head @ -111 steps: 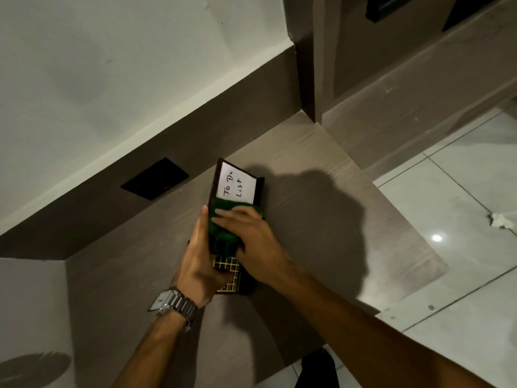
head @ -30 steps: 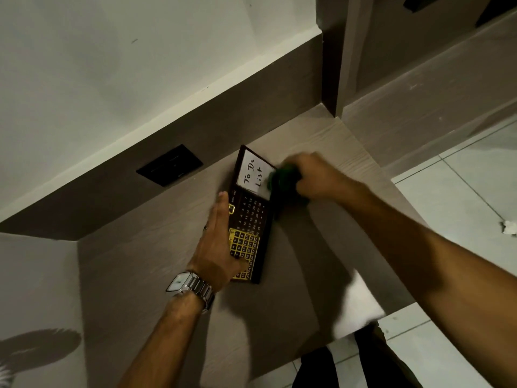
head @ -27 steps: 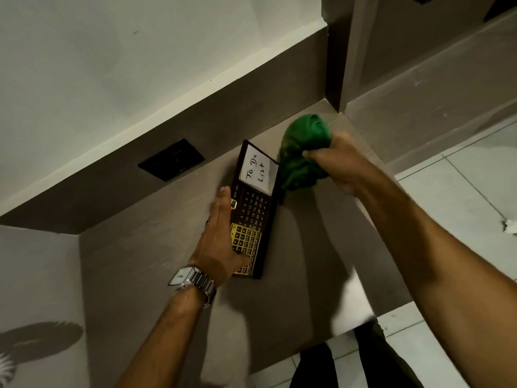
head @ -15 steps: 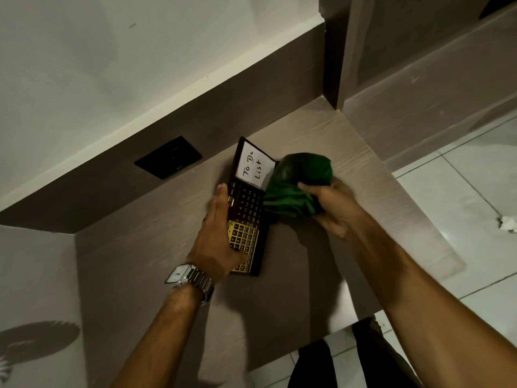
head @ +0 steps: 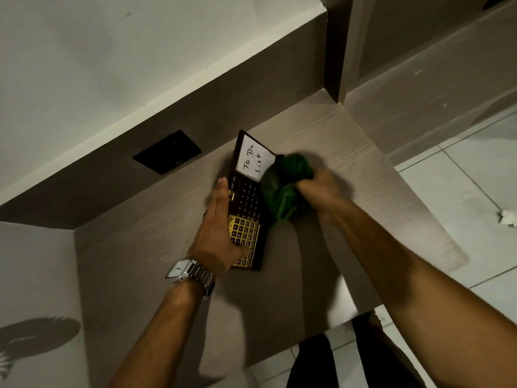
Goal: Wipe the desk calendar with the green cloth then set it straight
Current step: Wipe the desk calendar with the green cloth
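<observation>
The desk calendar (head: 247, 203) is a dark, long board with gold number grids and a white "To Do List" card at its far end. It lies on the wooden desk (head: 156, 256), angled slightly. My left hand (head: 218, 228) lies flat along its left edge, fingers extended, a metal watch on the wrist. My right hand (head: 321, 191) grips the bunched green cloth (head: 285, 186) and presses it against the calendar's right edge, near the white card.
A black wall socket plate (head: 167, 155) sits on the brown back panel behind the desk. The desk ends at a front edge (head: 436, 264) over a tiled floor, where a white scrap (head: 507, 218) lies. My dark trousers show below.
My right hand lifted the green cloth off the calendar's face, swung it up to the right, then brought it down against the calendar's right edge. My left hand stayed on the left edge.
</observation>
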`<state>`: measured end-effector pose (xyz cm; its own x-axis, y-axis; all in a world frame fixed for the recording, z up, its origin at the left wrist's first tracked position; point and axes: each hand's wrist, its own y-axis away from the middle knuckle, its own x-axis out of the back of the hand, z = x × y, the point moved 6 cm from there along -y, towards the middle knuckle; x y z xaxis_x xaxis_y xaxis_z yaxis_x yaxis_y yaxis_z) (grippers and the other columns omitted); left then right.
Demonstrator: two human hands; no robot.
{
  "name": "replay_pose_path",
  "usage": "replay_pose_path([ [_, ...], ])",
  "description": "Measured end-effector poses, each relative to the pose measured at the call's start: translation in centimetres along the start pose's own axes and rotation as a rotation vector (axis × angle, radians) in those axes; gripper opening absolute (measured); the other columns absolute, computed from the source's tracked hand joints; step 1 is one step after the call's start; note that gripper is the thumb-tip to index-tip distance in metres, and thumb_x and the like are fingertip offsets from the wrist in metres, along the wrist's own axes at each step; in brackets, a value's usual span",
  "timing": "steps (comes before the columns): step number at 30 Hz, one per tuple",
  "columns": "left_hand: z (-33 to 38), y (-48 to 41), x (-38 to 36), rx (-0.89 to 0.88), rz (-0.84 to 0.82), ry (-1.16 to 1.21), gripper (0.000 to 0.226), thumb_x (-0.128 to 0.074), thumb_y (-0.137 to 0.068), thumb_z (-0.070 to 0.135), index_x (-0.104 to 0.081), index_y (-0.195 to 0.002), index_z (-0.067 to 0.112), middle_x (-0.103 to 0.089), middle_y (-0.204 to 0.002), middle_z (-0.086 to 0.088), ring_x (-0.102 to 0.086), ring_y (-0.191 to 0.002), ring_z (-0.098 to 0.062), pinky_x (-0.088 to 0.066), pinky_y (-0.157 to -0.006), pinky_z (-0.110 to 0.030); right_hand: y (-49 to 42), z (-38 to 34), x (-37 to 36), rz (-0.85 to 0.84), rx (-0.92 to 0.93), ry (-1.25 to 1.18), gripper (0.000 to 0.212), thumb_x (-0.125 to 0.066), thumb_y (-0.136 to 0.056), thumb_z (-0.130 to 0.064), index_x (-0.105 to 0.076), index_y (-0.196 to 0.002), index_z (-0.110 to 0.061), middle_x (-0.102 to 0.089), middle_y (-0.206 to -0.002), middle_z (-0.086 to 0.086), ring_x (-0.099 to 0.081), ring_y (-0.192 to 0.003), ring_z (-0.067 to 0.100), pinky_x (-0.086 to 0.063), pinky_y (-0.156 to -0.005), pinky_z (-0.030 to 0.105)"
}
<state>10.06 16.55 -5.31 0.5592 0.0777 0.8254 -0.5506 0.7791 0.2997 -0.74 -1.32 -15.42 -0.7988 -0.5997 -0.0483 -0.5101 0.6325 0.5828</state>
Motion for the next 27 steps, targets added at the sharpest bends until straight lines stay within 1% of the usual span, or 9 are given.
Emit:
replay_pose_path([
  [2, 0.1, -0.1, 0.1, 0.007, 0.001, 0.004, 0.141, -0.087, -0.056, 0.010, 0.019, -0.145, 0.035, -0.002, -0.162, 0.000, -0.010, -0.148, -0.024, -0.026, -0.115, -0.055, -0.5, -0.9, 0.6, 0.149, 0.036, 0.047, 0.028, -0.065, -0.075, -0.004, -0.068, -0.102, -0.010, -0.073, -0.092, 0.012, -0.071, -0.075, 0.020, -0.061, -0.064, 0.031],
  [6, 0.0, 0.0, 0.0, 0.013, -0.008, -0.002, 0.141, -0.088, -0.056, 0.013, 0.018, -0.146, 0.032, -0.001, -0.162, 0.000, -0.010, -0.148, -0.024, -0.027, -0.115, -0.057, 2.1, 2.1, -1.0, -0.174, -0.022, 0.345, 0.030, -0.066, -0.078, -0.004, -0.068, -0.107, -0.004, -0.072, -0.087, 0.013, -0.071, -0.072, 0.022, -0.061, -0.059, 0.031],
  [11, 0.0, -0.3, -0.1, 0.019, -0.020, -0.012, 0.142, -0.089, -0.055, 0.013, 0.019, -0.145, 0.032, 0.001, -0.162, -0.001, -0.008, -0.148, -0.024, -0.024, -0.116, -0.056, -0.5, -2.9, 2.6, 0.217, 0.152, 0.241, 0.036, -0.061, -0.077, -0.008, -0.066, -0.112, -0.007, -0.070, -0.097, 0.011, -0.069, -0.085, 0.024, -0.058, -0.070, 0.028],
  [14, -0.2, -0.2, -0.2, 0.016, -0.018, 0.001, 0.141, -0.089, -0.055, 0.013, 0.018, -0.146, 0.030, 0.000, -0.162, -0.001, -0.008, -0.148, -0.024, -0.023, -0.117, -0.054, 1.1, -1.1, -0.2, 0.040, 0.124, 0.483, 0.025, -0.064, -0.078, -0.009, -0.065, -0.102, -0.002, -0.069, -0.091, 0.014, -0.065, -0.069, 0.018, -0.049, -0.048, 0.017],
  [17, -0.1, -0.3, -0.1, 0.017, -0.009, 0.009, 0.142, -0.089, -0.053, 0.013, 0.017, -0.147, 0.031, -0.003, -0.162, -0.002, -0.013, -0.147, -0.026, -0.027, -0.114, -0.055, 2.9, 1.8, -1.5, -0.202, -0.005, 0.639, 0.032, -0.065, -0.077, -0.012, -0.061, -0.106, 0.001, -0.067, -0.094, 0.018, -0.067, -0.080, 0.028, -0.056, -0.060, 0.031],
  [20, 0.0, -0.3, -0.1, 0.011, -0.007, 0.010, 0.143, -0.089, -0.052, 0.012, 0.015, -0.147, 0.030, -0.005, -0.162, -0.004, -0.016, -0.146, -0.027, -0.029, -0.114, -0.055, 0.8, -1.5, 0.7, 0.037, 0.093, 0.544, 0.025, -0.065, -0.078, -0.012, -0.062, -0.100, -0.001, -0.063, -0.081, 0.009, -0.067, -0.080, 0.027, -0.047, -0.046, 0.017],
  [22, 0.0, -0.3, -0.1, 0.002, -0.005, 0.013, 0.141, -0.088, -0.052, 0.013, 0.014, -0.148, 0.029, -0.006, -0.162, -0.004, -0.014, -0.147, -0.026, -0.027, -0.115, -0.056, 0.4, -3.2, 1.1, 0.166, 0.155, 0.504, 0.023, -0.065, -0.077, -0.012, -0.064, -0.096, 0.000, -0.063, -0.082, 0.010, -0.066, -0.078, 0.028, -0.048, -0.050, 0.021],
  [24, -0.1, -0.3, -0.2, 0.006, -0.001, 0.026, 0.139, -0.088, -0.052, 0.014, 0.011, -0.149, 0.028, -0.007, -0.162, -0.005, -0.015, -0.147, -0.026, -0.027, -0.115, -0.056, 1.7, -1.9, -0.3, 0.077, 0.168, 0.632, 0.018, -0.067, -0.076, -0.013, -0.061, -0.089, -0.002, -0.062, -0.082, 0.012, -0.065, -0.074, 0.028, -0.048, -0.054, 0.028],
  [27, 0.0, -0.2, 0.0, -0.009, 0.010, 0.040, 0.139, -0.089, -0.052, 0.017, 0.010, -0.149, 0.027, -0.007, -0.162, -0.005, -0.015, -0.147, -0.026, -0.026, -0.115, -0.057, 3.7, 0.8, -2.0, -0.207, 0.095, 0.782, 0.016, -0.069, -0.077, -0.015, -0.054, -0.082, -0.009, -0.060, -0.078, 0.010, -0.060, -0.063, 0.017, -0.044, -0.046, 0.025],
])
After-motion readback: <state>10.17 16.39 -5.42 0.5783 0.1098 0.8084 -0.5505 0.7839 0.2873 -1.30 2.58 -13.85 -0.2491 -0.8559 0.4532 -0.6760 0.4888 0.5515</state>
